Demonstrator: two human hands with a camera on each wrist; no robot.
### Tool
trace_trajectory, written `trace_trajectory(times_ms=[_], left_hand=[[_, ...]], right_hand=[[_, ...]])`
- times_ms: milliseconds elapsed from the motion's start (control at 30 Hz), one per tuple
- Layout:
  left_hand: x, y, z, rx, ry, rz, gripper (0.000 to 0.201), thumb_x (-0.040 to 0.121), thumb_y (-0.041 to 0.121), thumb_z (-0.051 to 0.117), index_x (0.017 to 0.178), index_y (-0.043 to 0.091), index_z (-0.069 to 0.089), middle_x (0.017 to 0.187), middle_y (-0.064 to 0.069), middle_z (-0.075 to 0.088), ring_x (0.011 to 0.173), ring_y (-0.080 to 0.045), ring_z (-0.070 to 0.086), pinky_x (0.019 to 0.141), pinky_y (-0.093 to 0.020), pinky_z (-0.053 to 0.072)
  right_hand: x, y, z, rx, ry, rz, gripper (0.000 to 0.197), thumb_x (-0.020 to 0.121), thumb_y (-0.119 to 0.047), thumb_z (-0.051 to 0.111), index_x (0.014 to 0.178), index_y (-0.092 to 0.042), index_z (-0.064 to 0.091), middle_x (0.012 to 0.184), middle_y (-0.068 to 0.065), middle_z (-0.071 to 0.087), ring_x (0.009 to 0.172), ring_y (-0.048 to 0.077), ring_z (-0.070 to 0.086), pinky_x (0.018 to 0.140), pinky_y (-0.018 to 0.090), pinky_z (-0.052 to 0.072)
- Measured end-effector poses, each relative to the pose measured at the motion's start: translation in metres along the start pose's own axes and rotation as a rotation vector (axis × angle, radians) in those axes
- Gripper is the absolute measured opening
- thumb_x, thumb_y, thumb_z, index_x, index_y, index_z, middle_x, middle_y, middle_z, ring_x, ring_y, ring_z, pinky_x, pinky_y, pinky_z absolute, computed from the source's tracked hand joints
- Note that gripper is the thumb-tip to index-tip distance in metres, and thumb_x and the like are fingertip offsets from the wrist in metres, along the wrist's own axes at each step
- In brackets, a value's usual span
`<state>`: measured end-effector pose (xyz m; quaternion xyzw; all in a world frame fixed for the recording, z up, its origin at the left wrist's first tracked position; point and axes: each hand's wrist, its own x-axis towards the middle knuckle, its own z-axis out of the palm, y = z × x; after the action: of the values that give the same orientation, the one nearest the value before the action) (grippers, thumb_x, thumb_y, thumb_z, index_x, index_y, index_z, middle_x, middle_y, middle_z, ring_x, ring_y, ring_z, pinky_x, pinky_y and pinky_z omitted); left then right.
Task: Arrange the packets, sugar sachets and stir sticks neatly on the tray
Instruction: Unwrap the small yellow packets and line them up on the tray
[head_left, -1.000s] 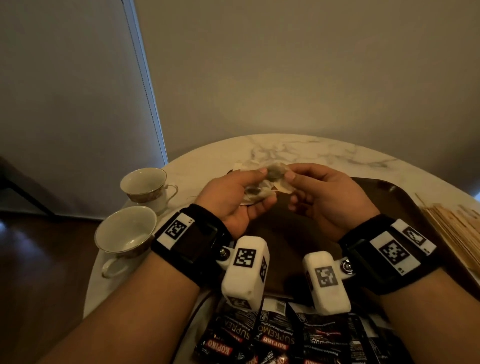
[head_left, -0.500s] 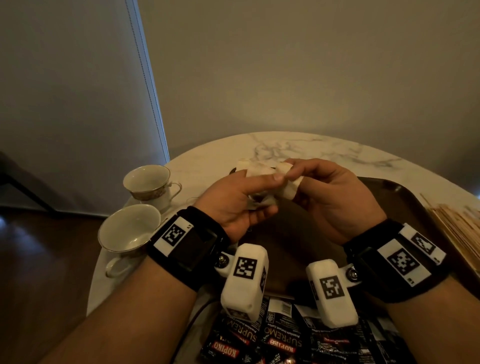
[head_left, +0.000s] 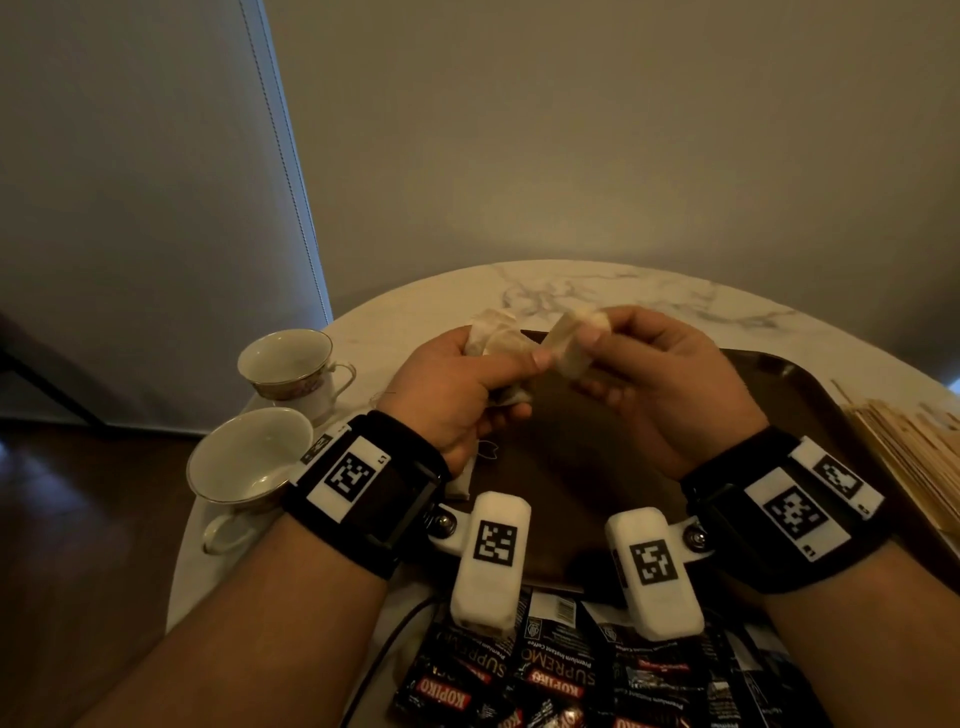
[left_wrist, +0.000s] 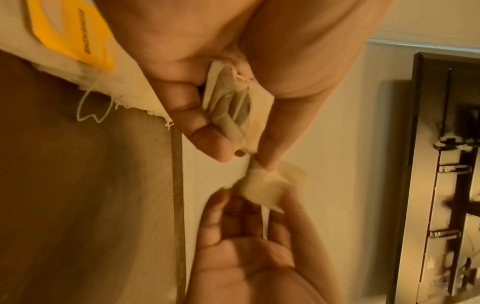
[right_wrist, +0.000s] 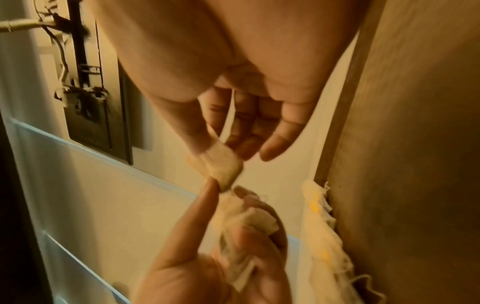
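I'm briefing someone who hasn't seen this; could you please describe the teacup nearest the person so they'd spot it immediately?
Start at the round marble table. Two white teacups stand at its left edge, beside the left hand. Yours is the nearer teacup, just beside the wristband; the farther teacup sits behind it.

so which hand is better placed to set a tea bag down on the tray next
Probably the right hand. It pinches a single tea bag directly above the tray, while the left hand grips a bunch of bags over the tray's left edge.
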<state>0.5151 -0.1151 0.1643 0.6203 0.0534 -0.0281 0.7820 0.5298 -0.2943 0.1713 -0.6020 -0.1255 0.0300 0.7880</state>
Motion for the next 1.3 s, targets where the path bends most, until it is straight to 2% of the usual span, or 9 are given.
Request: trace_trajectory(times_ms=[133,267,433,567,700,900,1000,1133,1300], left_hand=[[0.005,0.004,-0.004,-0.093,0.116,-0.031,0.010,0.095,0.017,0.071,0.102,0.011,0.067,0.080,-0.008,0.072,0.063,-0.015,0.067,0.058,-0.027,0.055],[0.008,0.009,-0.009,-0.250,0.214,-0.032,0.007,0.104,0.016,0.057,0.105,0.011,0.061,0.085,-0.011,0.077,0.065,-0.017,0.069,0.052,-0.027,0.056],[0.014,0.010,-0.017,-0.361,0.268,-0.018,0.031,0.107,0.021,0.049,0.127,0.002,0.062,0.092,-0.014,0.077,0.062,-0.018,0.070,0.051,-0.027,0.055],[0.018,0.009,-0.023,-0.402,0.311,-0.037,0.035,0.106,0.024,0.052,0.129,0.001,0.062,0.087,-0.013,0.076,0.061,-0.019,0.069,0.052,-0.027,0.056],[0.017,0.010,-0.022,-0.398,0.310,-0.043,0.032,0.102,0.025,0.063,0.125,0.003,0.064,0.088,-0.011,0.076,0.065,-0.019,0.069,0.053,-0.027,0.057],[-0.002,0.007,-0.001,-0.173,0.035,0.050,0.020,0.088,0.025,0.077,0.102,0.013,0.069,0.091,-0.006,0.074,0.076,-0.014,0.067,0.061,-0.025,0.055],[-0.008,0.006,0.005,-0.099,-0.087,0.079,0.033,0.078,0.025,0.079,0.107,0.010,0.071,0.083,-0.004,0.073,0.068,-0.012,0.066,0.060,-0.022,0.054],[-0.006,0.003,0.004,-0.083,-0.031,0.102,0.027,0.085,0.007,0.078,0.109,0.003,0.068,0.087,-0.011,0.075,0.065,-0.017,0.067,0.058,-0.023,0.056],[-0.002,0.008,-0.003,-0.169,0.079,0.139,0.019,0.090,0.001,0.072,0.107,0.006,0.064,0.090,-0.010,0.074,0.071,-0.018,0.070,0.057,-0.026,0.056]], right_hand=[[0.001,-0.013,-0.002,0.247,0.052,-0.127,0.008,0.091,-0.014,0.062,0.098,-0.013,0.065,0.106,0.014,0.074,0.105,0.029,0.070,0.086,0.040,0.059],[-0.002,-0.014,0.001,0.227,0.071,-0.046,0.012,0.102,-0.015,0.047,0.105,-0.012,0.058,0.098,0.016,0.074,0.090,0.029,0.072,0.076,0.039,0.059],[-0.006,-0.017,0.006,0.098,0.087,-0.020,0.014,0.107,-0.024,0.046,0.107,-0.020,0.059,0.089,0.009,0.073,0.072,0.023,0.068,0.060,0.032,0.054],[-0.008,-0.019,0.006,0.132,0.109,-0.075,0.011,0.105,-0.027,0.051,0.105,-0.023,0.061,0.079,0.008,0.068,0.052,0.017,0.050,0.049,0.027,0.042],[-0.008,-0.023,0.002,0.151,0.101,-0.125,0.011,0.106,-0.027,0.051,0.103,-0.024,0.061,0.073,0.005,0.063,0.043,0.012,0.035,0.044,0.024,0.033],[-0.005,-0.005,0.009,-0.111,-0.035,0.069,0.007,0.101,-0.023,0.059,0.101,-0.019,0.065,0.075,0.006,0.069,0.042,0.013,0.041,0.043,0.024,0.036],[-0.007,-0.003,0.012,-0.126,-0.119,0.171,0.011,0.101,-0.024,0.059,0.107,-0.017,0.066,0.079,0.006,0.070,0.048,0.013,0.046,0.047,0.024,0.040],[-0.007,0.000,0.013,-0.150,-0.142,0.210,0.014,0.102,-0.025,0.058,0.110,-0.017,0.066,0.084,0.009,0.070,0.055,0.015,0.052,0.051,0.025,0.046],[-0.006,0.002,0.011,-0.137,-0.195,0.256,0.022,0.098,-0.015,0.061,0.119,-0.013,0.067,0.091,0.009,0.074,0.060,0.013,0.060,0.058,0.024,0.052]])
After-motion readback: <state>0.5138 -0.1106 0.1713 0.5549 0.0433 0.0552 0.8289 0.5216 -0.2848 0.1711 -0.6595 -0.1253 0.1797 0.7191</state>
